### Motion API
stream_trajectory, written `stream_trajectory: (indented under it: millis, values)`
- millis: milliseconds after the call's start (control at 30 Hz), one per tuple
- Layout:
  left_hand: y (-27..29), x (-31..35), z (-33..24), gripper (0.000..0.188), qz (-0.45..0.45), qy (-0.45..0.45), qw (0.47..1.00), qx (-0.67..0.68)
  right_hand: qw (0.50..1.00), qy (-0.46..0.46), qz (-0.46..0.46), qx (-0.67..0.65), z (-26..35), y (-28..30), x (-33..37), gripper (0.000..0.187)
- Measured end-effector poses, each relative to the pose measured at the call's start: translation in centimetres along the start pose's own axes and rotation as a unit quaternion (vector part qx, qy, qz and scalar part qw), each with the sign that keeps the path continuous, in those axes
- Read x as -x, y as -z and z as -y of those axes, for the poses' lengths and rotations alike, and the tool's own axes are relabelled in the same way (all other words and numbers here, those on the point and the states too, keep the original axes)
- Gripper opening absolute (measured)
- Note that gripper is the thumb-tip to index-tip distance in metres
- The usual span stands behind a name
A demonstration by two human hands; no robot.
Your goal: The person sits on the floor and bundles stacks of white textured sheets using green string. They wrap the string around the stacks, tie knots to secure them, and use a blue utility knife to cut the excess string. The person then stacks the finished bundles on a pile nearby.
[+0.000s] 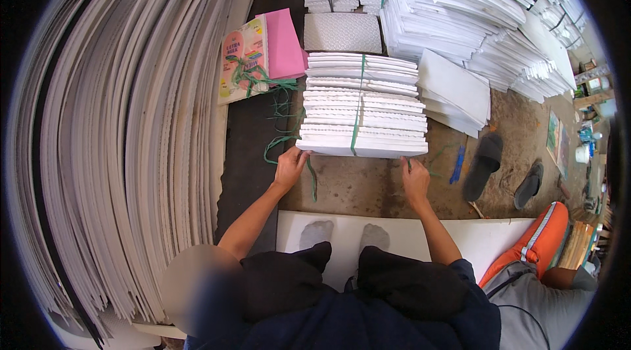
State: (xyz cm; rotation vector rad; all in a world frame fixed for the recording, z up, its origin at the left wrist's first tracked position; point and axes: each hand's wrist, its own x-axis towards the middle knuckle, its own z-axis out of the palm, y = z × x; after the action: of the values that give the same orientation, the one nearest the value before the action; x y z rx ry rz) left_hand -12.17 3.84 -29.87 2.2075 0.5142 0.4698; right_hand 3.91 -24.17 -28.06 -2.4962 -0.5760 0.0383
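Tall, pale foam-like sheets (131, 120) stand packed on edge across the left of the frame. Right of them, upper left of centre, a flat printed carton panel (241, 47) carries a tangle of green twine (246, 77) and overlaps a pink sheet (284, 41); it looks flattened, and no contents show. The left hand (289, 169) is at the lower left corner of the bundle of white sheets (394, 107), which lies just above the middle of the frame with a green tie (359, 100) running down over it. The right hand (415, 182) is at the opposite lower corner. The fingers of both hands are bent in at the near edge; whether they grip the sheets or loose twine, or only rest there, I cannot tell. In my judgement, handling the bundle well calls for even effort at both corners, its near edge kept square, the tie central and loose strands kept from snagging; pressing hard on one corner could dent the sheets or skew them. Right of it lie loose white sheets (453, 90), then a dark slipper (484, 166), and, lower right, another person's orange trouser leg (539, 238). Near the right rim stands a small white bucket (582, 153), its contents too small to make out.
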Motion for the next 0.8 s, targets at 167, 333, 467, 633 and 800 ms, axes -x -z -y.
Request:
stream_trajectory:
  millis: [167, 333, 467, 633, 800]
  values:
    - [1.2, -2.0, -4.1, 0.025, -0.064, 0.009, 0.997, 0.038, 0.994, 0.015, -0.076, -0.072, 1.1, 1.9, -1.6, 0.036]
    - [4.9, -7.9, -8.8, 0.037, -0.122, 0.005, 0.991, 0.056, 0.982, 0.065, -0.140, -0.104, 6.2, 7.1, -7.7, 0.038]
    - [7.4, -10.4, -12.6, 0.032, -0.081, 0.071, 0.993, 0.048, 0.991, 0.060, -0.103, -0.060, 7.7, 9.9, -9.7, 0.037]
    - [8.4, -10.5, -11.9, 0.033, -0.028, 0.096, 0.995, 0.013, 0.998, 0.032, -0.025, -0.040, 9.1, 11.3, -9.0, 0.037]
    - [6.2, -9.6, -9.9, 0.034, 0.002, 0.086, 0.994, -0.070, 0.999, 0.032, -0.016, -0.028, 7.6, 9.6, -8.8, 0.037]
